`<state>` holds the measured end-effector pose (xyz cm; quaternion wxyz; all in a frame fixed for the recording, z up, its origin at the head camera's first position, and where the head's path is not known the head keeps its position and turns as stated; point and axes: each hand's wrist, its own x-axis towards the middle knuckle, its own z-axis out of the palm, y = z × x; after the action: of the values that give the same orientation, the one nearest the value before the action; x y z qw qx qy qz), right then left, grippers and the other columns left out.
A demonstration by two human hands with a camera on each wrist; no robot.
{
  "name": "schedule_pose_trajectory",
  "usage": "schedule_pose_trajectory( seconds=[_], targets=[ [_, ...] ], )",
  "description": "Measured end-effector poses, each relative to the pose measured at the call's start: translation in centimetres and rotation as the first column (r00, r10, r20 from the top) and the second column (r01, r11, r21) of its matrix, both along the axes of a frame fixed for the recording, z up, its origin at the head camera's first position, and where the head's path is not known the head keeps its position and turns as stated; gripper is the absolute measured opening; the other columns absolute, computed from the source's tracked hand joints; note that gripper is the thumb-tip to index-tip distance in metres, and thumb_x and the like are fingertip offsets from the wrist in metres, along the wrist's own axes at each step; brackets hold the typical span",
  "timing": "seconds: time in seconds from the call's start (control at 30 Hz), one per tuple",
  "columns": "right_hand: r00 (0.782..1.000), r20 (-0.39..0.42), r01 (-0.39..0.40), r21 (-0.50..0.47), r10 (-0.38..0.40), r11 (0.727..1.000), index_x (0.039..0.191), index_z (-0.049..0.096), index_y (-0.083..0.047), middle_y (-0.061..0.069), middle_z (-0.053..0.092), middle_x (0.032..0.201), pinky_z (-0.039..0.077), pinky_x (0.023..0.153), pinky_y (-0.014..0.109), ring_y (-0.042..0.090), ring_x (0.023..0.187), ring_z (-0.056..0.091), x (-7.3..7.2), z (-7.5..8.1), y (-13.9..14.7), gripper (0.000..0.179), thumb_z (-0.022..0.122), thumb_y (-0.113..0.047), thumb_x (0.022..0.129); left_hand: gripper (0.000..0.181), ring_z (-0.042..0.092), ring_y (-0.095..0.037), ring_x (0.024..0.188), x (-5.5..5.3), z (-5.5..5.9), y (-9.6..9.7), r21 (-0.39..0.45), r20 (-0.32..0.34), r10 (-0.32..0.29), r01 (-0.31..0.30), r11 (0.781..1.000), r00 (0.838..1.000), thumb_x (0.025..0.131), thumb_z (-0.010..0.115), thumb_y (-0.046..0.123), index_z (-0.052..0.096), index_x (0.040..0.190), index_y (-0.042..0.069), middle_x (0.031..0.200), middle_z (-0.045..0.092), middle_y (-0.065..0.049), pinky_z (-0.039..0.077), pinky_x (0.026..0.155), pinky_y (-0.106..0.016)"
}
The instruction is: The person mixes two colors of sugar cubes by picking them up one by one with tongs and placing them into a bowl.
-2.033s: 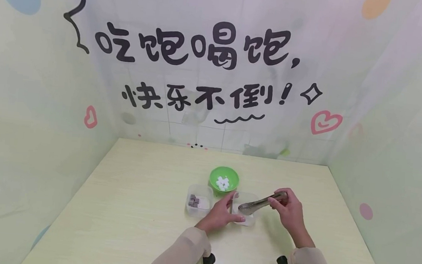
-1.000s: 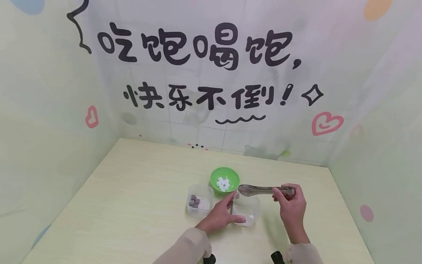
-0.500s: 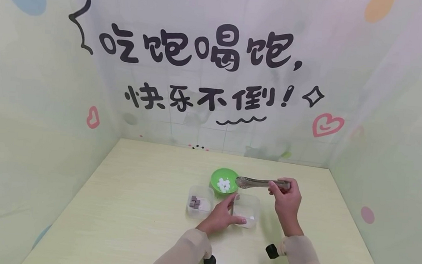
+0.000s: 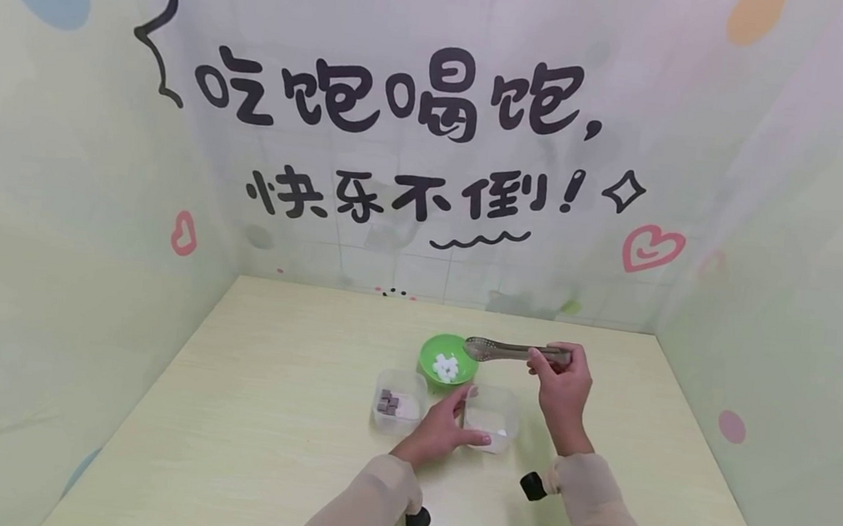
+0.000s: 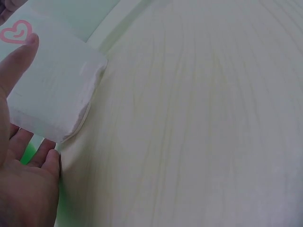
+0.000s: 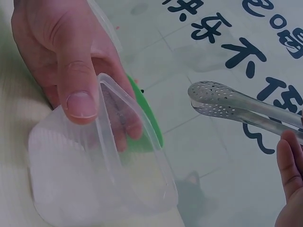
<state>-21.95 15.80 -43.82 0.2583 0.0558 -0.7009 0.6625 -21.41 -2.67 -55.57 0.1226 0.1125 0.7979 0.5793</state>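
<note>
My left hand (image 4: 444, 434) grips the left side of a clear plastic container (image 4: 510, 417), thumb at the near side and fingers behind. In the right wrist view the same container (image 6: 71, 175) stands tilted across the picture, with the left thumb over its rim. My right hand (image 4: 564, 388) pinches metal tongs (image 4: 507, 351) by the handle end. Their perforated tips (image 6: 213, 99) lie close together, up in the air. Seen from the head, the tips overlap the right rim of a green bowl (image 4: 433, 344) with several white lumps (image 4: 446, 369) in it.
Left of my left hand stands a second clear container (image 4: 406, 377) with several brown blocks (image 4: 387, 402). All of it rests on a pale wooden table (image 4: 265, 416). Printed fabric walls (image 4: 422, 255) close off the back and both sides.
The tongs have risen out of the right-hand container and travelled back and left to the green bowl's rim. My left hand keeps its grip on the container, nearly still.
</note>
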Motion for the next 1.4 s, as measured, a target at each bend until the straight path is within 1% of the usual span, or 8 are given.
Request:
schedule_pose_trajectory(
  seconds=[0.43,0.73,0.87,1.0,1.17,1.23,1.33,1.4],
  targets=[
    [0.999,0.038,0.005,0.007,-0.006,1.0,0.106,0.051,0.017,0.022,0.066,0.082,0.059,0.064,0.024,0.008,0.066,0.066,-0.3,-0.6,-0.2,0.03,0.07,0.005,0.086,0.097,0.037,-0.03,0.137,0.1,0.0,0.1,0.007,0.011,0.004,-0.004,1.0,1.0,0.076,0.084,0.035,0.029,0.153,0.017,0.153,0.036,-0.005,0.033,0.112,-0.042],
    [1.0,0.013,0.0,-0.012,0.0,1.0,0.106,0.05,0.019,0.017,0.066,0.08,0.058,0.062,0.023,0.009,0.065,0.066,-0.1,-0.9,0.2,0.031,0.069,0.007,0.085,0.097,0.037,-0.029,0.137,0.1,0.3,0.0,-0.002,0.012,0.004,-0.004,1.0,1.0,0.076,0.084,0.035,0.029,0.154,0.018,0.154,0.035,-0.005,0.032,0.113,-0.041],
    [0.999,0.039,-0.001,-0.046,0.002,0.999,0.109,0.051,0.016,0.012,0.066,0.081,0.058,0.063,0.021,0.009,0.066,0.066,-0.7,-1.9,0.7,0.033,0.071,0.005,0.085,0.097,0.036,-0.029,0.138,0.2,0.3,0.0,0.003,0.011,0.002,-0.002,1.0,1.0,0.076,0.084,0.035,0.028,0.154,0.019,0.154,0.035,-0.005,0.032,0.113,-0.041],
    [0.996,0.091,0.015,-0.038,-0.012,0.999,0.113,0.052,0.011,0.004,0.066,0.082,0.057,0.064,0.02,0.009,0.067,0.065,-1.1,-3.0,1.3,0.037,0.073,-0.002,0.085,0.098,0.036,-0.03,0.138,0.2,0.2,0.0,0.005,0.015,-0.002,0.002,1.0,1.0,0.076,0.083,0.035,0.027,0.154,0.02,0.154,0.035,-0.005,0.031,0.113,-0.041],
    [0.993,0.122,0.003,-0.054,0.004,0.999,0.116,0.052,0.011,0.0,0.065,0.082,0.058,0.066,0.023,0.013,0.069,0.065,-0.9,-3.3,1.9,0.039,0.073,-0.004,0.086,0.099,0.037,-0.029,0.137,0.0,-0.1,0.0,0.005,0.006,0.003,-0.003,1.0,1.0,0.074,0.084,0.037,0.028,0.154,0.02,0.154,0.035,-0.006,0.032,0.112,-0.039],
    [0.991,0.132,-0.009,-0.065,0.018,0.998,0.116,0.051,0.012,-0.001,0.065,0.082,0.058,0.067,0.024,0.015,0.07,0.065,-0.5,-3.0,2.1,0.038,0.071,-0.002,0.087,0.098,0.038,-0.031,0.137,-0.1,-0.1,0.0,0.012,-0.005,0.004,-0.004,1.0,1.0,0.074,0.084,0.037,0.029,0.153,0.018,0.153,0.036,-0.008,0.033,0.112,-0.04],
    [0.991,0.128,-0.024,-0.089,0.035,0.996,0.115,0.05,0.014,0.0,0.065,0.081,0.058,0.066,0.023,0.014,0.069,0.065,0.1,-2.4,2.1,0.036,0.07,0.002,0.087,0.098,0.038,-0.031,0.137,-0.1,-0.3,0.0,0.02,-0.003,0.004,-0.004,1.0,1.0,0.074,0.084,0.037,0.03,0.153,0.018,0.153,0.036,-0.008,0.032,0.112,-0.04],
    [0.993,0.115,-0.023,-0.09,0.033,0.996,0.114,0.05,0.013,0.0,0.065,0.081,0.057,0.065,0.022,0.013,0.068,0.065,0.2,-2.7,2.3,0.034,0.069,0.003,0.087,0.098,0.038,-0.032,0.136,-0.1,-0.3,0.0,0.021,-0.005,0.004,-0.004,1.0,1.0,0.074,0.084,0.037,0.03,0.153,0.017,0.153,0.036,-0.009,0.033,0.112,-0.04]
  ],
)
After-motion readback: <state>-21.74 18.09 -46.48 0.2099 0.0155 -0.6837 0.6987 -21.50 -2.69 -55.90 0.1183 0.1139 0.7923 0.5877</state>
